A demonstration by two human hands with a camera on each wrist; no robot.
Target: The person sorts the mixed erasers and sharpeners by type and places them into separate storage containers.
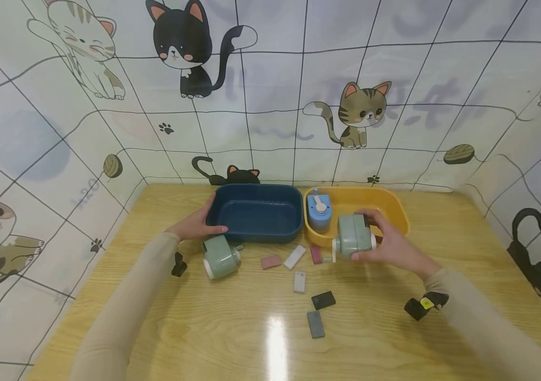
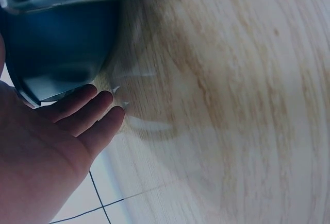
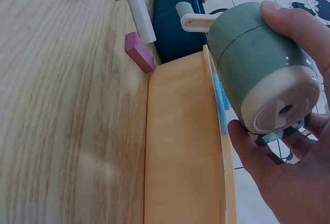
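Observation:
My right hand [image 1: 389, 246] grips a green hand-crank pencil sharpener [image 1: 353, 235] above the front edge of the yellow bin [image 1: 396, 222]. Its white base [image 3: 281, 100] and crank [image 3: 198, 22] show in the right wrist view. A blue pencil sharpener [image 1: 319, 211] stands inside that bin, at the left end. At the left end of the dark blue bin [image 1: 256, 233], my left hand [image 1: 196, 225] rests with its fingers extended along the outer wall. Just below that hand, a second green pencil sharpener [image 1: 222, 257] lies tilted on the table.
Small rectangular blocks lie in front of the bins: dull pink [image 1: 270, 262], white [image 1: 294, 257], dark pink [image 1: 315, 254], pale grey [image 1: 299, 282], black [image 1: 323, 300] and grey [image 1: 315, 324]. Cat-patterned sheets [image 1: 275, 127] rise behind and beside the wooden table [image 1: 232, 328].

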